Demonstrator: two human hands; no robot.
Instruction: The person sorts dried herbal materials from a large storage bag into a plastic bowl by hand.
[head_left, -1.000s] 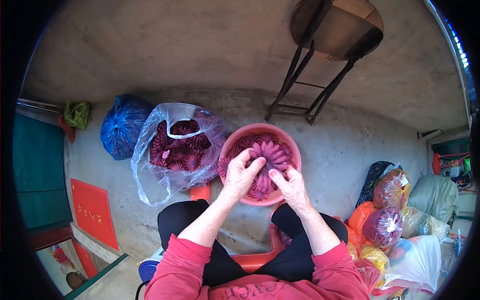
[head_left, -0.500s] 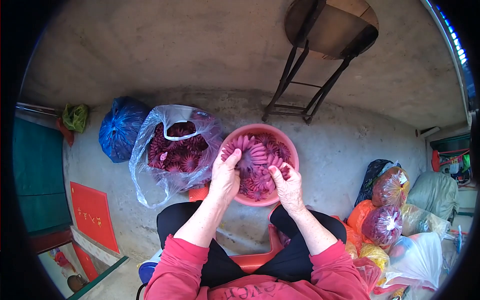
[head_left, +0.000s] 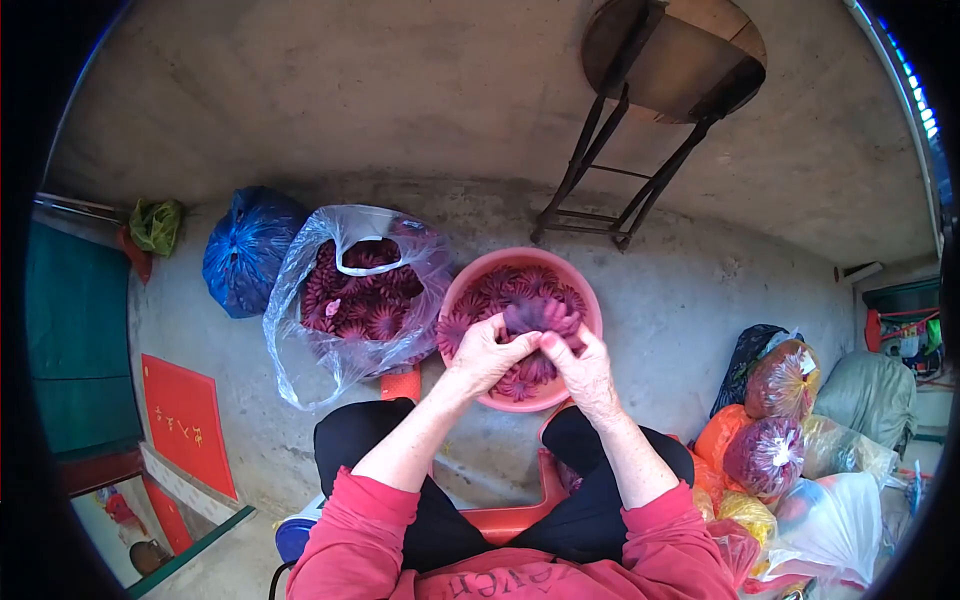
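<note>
A pink basin (head_left: 594,330) sits on the floor before the person's knees, filled with dark pink, many-fingered, flower-like pieces (head_left: 515,285). Over it, my left hand (head_left: 485,355) and my right hand (head_left: 580,375) meet at the thumbs, both closed on one such piece (head_left: 541,315), which is partly blurred. Another piece (head_left: 453,334) shows beside my left hand at the basin's left rim. To the left stands an open clear plastic bag (head_left: 290,320) holding several more pieces.
A blue bag (head_left: 250,255) lies left of the clear bag. A folding stool (head_left: 670,65) leans at the wall. Several filled bags (head_left: 765,455) are piled at the right. A red sheet (head_left: 188,425) lies at the left. The person sits on a red seat (head_left: 510,522).
Both hands have come together over the basin. The piece between them has turned and bunched up. The camera view has shifted slightly.
</note>
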